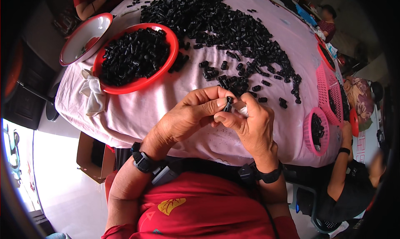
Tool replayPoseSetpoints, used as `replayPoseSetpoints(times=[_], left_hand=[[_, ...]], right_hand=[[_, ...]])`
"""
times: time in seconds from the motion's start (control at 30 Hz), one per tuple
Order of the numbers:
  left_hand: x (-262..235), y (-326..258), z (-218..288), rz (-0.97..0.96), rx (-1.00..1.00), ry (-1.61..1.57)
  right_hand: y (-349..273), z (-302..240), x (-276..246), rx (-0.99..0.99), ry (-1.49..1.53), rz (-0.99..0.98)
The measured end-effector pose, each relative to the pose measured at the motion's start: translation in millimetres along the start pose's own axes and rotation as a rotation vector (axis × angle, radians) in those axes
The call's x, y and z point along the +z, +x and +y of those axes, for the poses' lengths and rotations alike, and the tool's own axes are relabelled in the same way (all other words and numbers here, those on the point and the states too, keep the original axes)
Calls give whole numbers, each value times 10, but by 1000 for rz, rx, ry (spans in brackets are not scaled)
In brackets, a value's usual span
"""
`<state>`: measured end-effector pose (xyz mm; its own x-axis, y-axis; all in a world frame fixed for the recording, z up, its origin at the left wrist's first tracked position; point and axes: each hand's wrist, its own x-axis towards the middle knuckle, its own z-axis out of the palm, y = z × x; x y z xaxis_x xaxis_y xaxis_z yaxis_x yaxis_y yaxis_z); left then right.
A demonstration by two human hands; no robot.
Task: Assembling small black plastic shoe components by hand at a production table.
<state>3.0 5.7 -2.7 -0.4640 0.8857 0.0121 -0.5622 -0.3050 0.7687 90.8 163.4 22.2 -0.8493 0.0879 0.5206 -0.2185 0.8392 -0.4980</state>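
Above the near edge of the table, my left hand [189,114] pinches a small black cylindrical part [228,104] between thumb and fingers. Close against it, my right hand [256,124] is closed around a small pale thing [241,110] with a white side, mostly hidden by the fingers; its kind cannot be made out. My right thumb is by the lower end of the black part. Just beyond my hands, loose black parts of similar look [235,84] lie on the pink tablecloth [187,78].
A red basin [168,68] full of black parts and a white red-rimmed basin [77,43] stand left, beside a white cloth [92,93]. A large heap [200,14] spreads across the far side. Pink baskets [327,135] stand right, near a co-worker's arm [339,168].
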Motion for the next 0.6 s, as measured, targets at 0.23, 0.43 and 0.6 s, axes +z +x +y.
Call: replayPoseSetpoints(times=[0.23, 0.43, 0.6], left_hand=[[-34, -1, -23, -20, 15, -3], [-33, 10, -17, -25, 20, 23], [-14, 7, -13, 7, 1, 33]], right_hand=[[16, 4, -2, -20, -36, -27], [-11, 32, 56, 15, 79, 12], [5, 21, 21, -17, 0, -1]])
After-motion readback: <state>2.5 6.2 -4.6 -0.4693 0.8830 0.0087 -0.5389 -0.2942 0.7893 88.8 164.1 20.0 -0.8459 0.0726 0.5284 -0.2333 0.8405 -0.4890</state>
